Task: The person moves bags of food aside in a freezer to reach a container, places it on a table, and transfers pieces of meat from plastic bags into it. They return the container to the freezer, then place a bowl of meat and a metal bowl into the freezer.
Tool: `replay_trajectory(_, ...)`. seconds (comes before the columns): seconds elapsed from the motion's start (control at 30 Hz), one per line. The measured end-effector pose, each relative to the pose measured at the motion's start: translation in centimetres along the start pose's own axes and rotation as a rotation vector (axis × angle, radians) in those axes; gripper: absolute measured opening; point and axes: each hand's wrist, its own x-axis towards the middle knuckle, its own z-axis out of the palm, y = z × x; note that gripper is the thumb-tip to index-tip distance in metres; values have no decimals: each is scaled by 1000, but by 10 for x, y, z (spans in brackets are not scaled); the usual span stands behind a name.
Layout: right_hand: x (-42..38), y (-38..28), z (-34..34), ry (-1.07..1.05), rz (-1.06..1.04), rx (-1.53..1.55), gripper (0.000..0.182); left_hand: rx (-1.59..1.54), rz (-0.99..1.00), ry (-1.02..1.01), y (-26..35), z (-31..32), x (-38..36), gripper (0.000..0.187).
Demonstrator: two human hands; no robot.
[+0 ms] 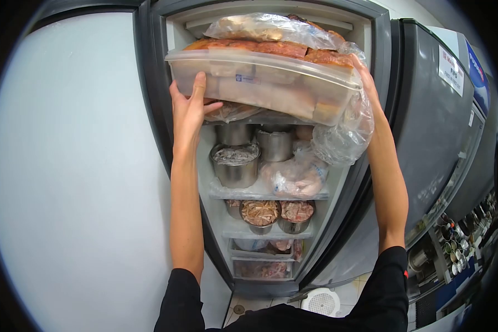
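Both hands point(191, 105) lift a white-labelled tub point(260, 83); fridge sticker point(451, 69) illegible

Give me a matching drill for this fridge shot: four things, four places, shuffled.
Things:
1. plastic tub
2. left hand
3. right hand
4. steel pots

Places:
A. on the middle shelf, below the tub
B. gripping the tub's end beside the white door
C. raised at the top of the open fridge, full of browned meat
D. at the tub's end beside the loose plastic wrap

Pairs: 1-C, 2-B, 3-D, 4-A
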Motion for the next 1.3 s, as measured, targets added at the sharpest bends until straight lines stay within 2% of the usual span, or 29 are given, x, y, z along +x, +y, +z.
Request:
replay_trajectory(0.1,-1,-3,-2,0,99,-28,44,-92,-32,-47,2,0,-6,86)
replay_trajectory(0.17,-4,1,-7,-133,-78,-61,39,-112,-42,-55,5,0,-7,89)
replay_trajectory(0.23,-28,-8,-5,-182,-36,91,35,-106,-63,-53,5,-2,-12,95)
replay_trajectory(0.27,-32,-13,-4,-173,37,172,32,-108,-75,-49,7,-1,-15,91)
replay_trajectory(0.37,-47,-12,-9,-158,2,304,35,-236,-54,-32,1,2,-24,91)
replay_trajectory(0.4,-71,-39,9,-84,140,319,35,-273,-45,-31,0,3,-30,90)
replay_trajectory(0.47,-85,-42,3,-98,167,302,32,-350,-23,-33,1,9,-40,89)
replay_trajectory(0.53,-87,-32,-8,-89,118,273,27,-463,11,8,-2,18,-54,86)
replay_trajectory(0.57,-90,-27,-11,-88,161,326,26,-522,29,26,-4,22,-61,84)
replay_trajectory(0.63,-100,-27,-20,-84,232,430,25,-732,-17,28,-11,26,-70,68)
replay_trajectory(0.7,-122,-32,-19,-28,123,346,28,-913,-92,66,-7,33,-92,59)
replay_trajectory(0.73,-125,-23,-28,-18,100,318,29,-940,-96,48,-7,29,-101,52)
replay_trajectory(0.83,-164,-26,-38,2,75,276,33,-971,-135,47,4,20,-134,47)
replay_trajectory(0.87,-178,-27,-44,13,65,249,33,-961,-142,19,9,15,-148,47)
replay_trajectory(0.9,-193,-21,-48,23,57,218,33,-947,-157,75,5,10,-162,54)
replay_trajectory(0.97,-228,-19,-67,38,66,109,38,-889,-179,41,6,-1,-194,66)
replay_trajectory(1.07,-297,-31,-93,96,126,28,46,-818,-379,110,11,-27,-261,74)
replay_trajectory(1.17,-380,-55,-117,160,164,-37,50,-839,-498,260,48,-31,-329,71)
replay_trajectory(1.2,-408,-63,-126,181,184,-65,51,-848,-527,231,42,-42,-358,68)
replay_trajectory(1.3,-493,-89,-159,229,251,-139,55,-917,-669,112,-34,-106,-464,61)
